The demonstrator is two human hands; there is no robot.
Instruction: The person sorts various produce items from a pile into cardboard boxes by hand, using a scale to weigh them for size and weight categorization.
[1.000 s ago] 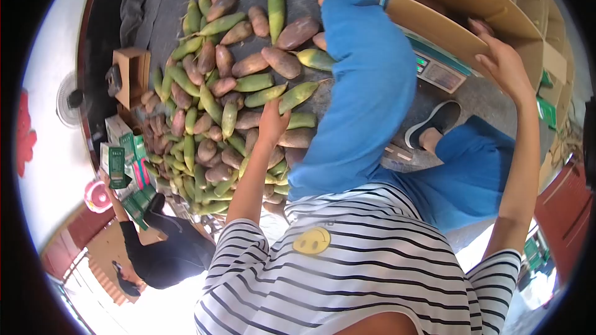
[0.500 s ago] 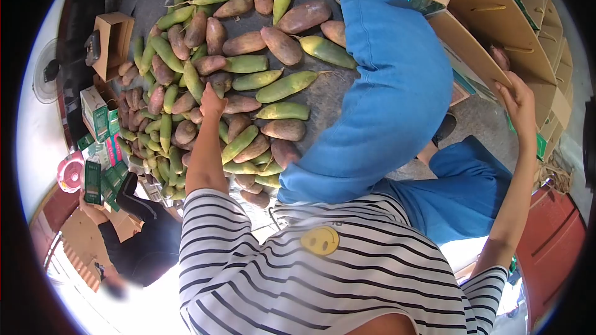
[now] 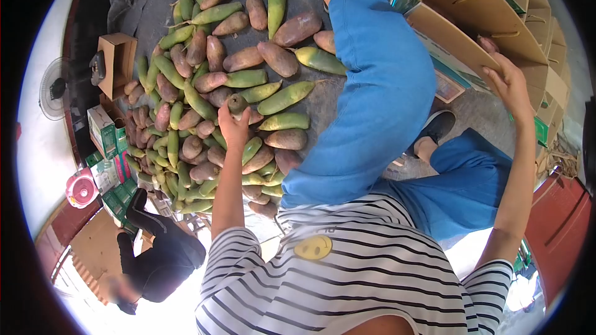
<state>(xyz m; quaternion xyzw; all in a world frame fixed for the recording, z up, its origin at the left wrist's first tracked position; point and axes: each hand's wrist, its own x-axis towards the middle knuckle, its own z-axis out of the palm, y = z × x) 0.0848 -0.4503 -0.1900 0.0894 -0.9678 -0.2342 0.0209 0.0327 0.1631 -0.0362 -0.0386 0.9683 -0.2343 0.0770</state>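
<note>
Left fingers (image 3: 244, 117) hold greenish root (image 3: 236, 103) | carton (image 3: 450, 37): reddish root (image 3: 488, 44) | right fingers (image 3: 506, 67) at rim, grip unclear

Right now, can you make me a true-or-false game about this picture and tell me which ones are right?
1. The left hand holds a vegetable. True.
2. The right hand rests on the striped shirt. False: the right hand is at the edge of an open cardboard box.
3. The trousers are red. False: the trousers are blue.
4. The shirt has a yellow smiley face on it. True.
5. Every vegetable in the pile is green. False: the pile also has many reddish-brown ones.
</note>
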